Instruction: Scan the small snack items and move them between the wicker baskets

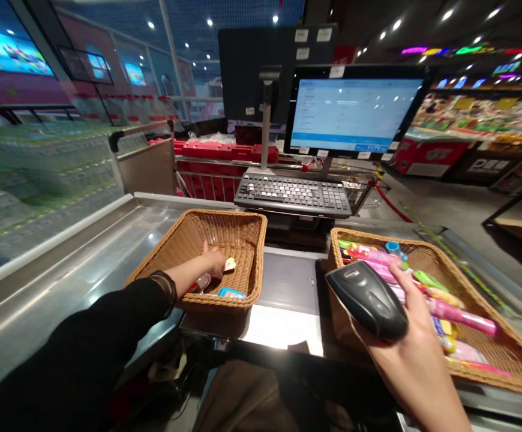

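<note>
My left hand reaches down into the left wicker basket, fingers curled at a small pale yellow packet that pokes out beside them. Its fingertips are partly hidden. Below that hand lie a clear package with some red and a blue packet. My right hand is wrapped around a black handheld barcode scanner, held over the near left edge of the right wicker basket. This basket contains several colourful packaged items, among them a pink tube-shaped one and a blue cap.
Between the baskets, a flat grey panel is set in the metal counter. Behind it stand a keyboard and a lit monitor. A shopping cart is beyond the counter, and stacked bottle packs are at left.
</note>
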{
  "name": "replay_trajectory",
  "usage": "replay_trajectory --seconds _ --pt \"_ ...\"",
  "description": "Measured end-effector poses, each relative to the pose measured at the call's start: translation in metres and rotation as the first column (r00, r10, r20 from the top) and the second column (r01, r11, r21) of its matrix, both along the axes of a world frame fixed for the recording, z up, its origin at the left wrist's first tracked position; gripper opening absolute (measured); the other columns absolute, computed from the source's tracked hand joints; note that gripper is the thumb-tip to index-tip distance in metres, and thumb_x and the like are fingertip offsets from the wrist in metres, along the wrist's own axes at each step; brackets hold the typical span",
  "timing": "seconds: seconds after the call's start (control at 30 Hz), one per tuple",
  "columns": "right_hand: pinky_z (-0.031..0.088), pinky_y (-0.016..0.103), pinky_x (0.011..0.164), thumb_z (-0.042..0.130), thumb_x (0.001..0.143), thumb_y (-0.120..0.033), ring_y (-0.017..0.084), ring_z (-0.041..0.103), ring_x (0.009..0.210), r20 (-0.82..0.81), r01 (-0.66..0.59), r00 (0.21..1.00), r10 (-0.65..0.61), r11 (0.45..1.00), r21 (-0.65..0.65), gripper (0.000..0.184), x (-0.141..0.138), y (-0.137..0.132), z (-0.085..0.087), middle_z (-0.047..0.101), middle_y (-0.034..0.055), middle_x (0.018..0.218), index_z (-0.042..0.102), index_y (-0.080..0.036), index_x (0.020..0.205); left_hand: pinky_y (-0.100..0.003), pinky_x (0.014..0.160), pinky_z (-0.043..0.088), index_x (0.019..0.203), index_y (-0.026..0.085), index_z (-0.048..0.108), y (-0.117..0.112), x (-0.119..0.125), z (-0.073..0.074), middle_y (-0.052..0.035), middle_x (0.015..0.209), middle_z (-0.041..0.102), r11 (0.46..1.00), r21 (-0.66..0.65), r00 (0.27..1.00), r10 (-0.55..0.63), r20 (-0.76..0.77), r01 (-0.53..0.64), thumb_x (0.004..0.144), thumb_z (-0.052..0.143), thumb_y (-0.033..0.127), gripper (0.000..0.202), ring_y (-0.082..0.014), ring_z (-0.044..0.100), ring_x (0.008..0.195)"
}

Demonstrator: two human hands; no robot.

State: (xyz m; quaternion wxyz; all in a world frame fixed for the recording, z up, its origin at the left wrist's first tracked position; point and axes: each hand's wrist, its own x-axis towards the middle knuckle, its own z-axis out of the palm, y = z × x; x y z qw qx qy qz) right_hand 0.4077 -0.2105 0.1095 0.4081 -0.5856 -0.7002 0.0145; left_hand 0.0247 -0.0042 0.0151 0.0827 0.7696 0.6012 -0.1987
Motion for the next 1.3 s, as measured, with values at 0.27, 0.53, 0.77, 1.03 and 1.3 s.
replay_trajectory --seconds 0.27,0.53,0.77,1.03,1.3 --pt "0.032 0.058 0.119 0.061 0.081 -0.029 0.039 0.032 0.148 -0.032 -0.023 0.999 0.023 1.000 0.002 0.027 -0.001 0.005 0.002 0.029 0.0117 0.161 0.063 -0.022 0.107 -0.081 0.107 0.012 0.105 0.023 0.066 -0.001 0.004 0.065 -0.0120 0.116 0.071 0.974 0.223 0.991 0.008 0.136 -0.039 0.083 0.064 0.043 0.029 -0.0362 0.055 0.124" --pt "0.023 0.065 0.121 0.064 0.081 -0.030 0.040 0.018 0.153 -0.020 -0.004 1.000 0.004 1.000 0.026 0.040 -0.003 0.014 0.014 0.032 0.0148 0.160 0.063 -0.020 0.120 -0.078 0.112 0.004 0.116 0.026 0.064 -0.037 0.047 0.114 -0.0106 0.121 0.067 0.768 0.628 0.904 -0.351 0.244 0.128 0.089 0.062 0.039 0.030 -0.0332 0.048 0.131" --pt "0.024 0.069 0.118 0.062 0.080 -0.025 0.042 0.019 0.152 0.018 -0.011 1.000 0.011 1.000 -0.007 0.041 -0.013 0.005 0.025 0.032 0.0176 0.160 0.064 -0.017 0.121 -0.077 0.114 0.005 0.125 0.025 0.062 -0.061 0.105 0.132 -0.0111 0.127 0.066 0.664 0.718 0.810 -0.529 0.254 0.208 0.088 0.065 0.032 0.037 -0.0351 0.043 0.137" --pt "0.028 0.072 0.114 0.061 0.082 -0.025 0.045 0.022 0.151 0.067 0.008 0.998 -0.006 0.999 -0.031 0.045 -0.011 -0.008 0.025 0.041 0.0185 0.154 0.063 -0.019 0.126 -0.078 0.114 0.003 0.127 0.028 0.063 -0.071 0.136 0.138 -0.0100 0.125 0.067 0.617 0.750 0.763 -0.597 0.246 0.241 0.089 0.065 0.028 0.038 -0.0359 0.040 0.139" --pt "0.028 0.074 0.113 0.060 0.083 -0.025 0.048 0.019 0.150 0.074 0.002 0.997 0.004 0.997 -0.074 0.043 -0.007 -0.011 0.029 0.039 0.0218 0.154 0.065 -0.014 0.125 -0.079 0.113 0.005 0.127 0.027 0.063 -0.071 0.143 0.140 -0.0104 0.127 0.066 0.614 0.749 0.764 -0.600 0.237 0.250 0.087 0.067 0.024 0.040 -0.0361 0.040 0.140"
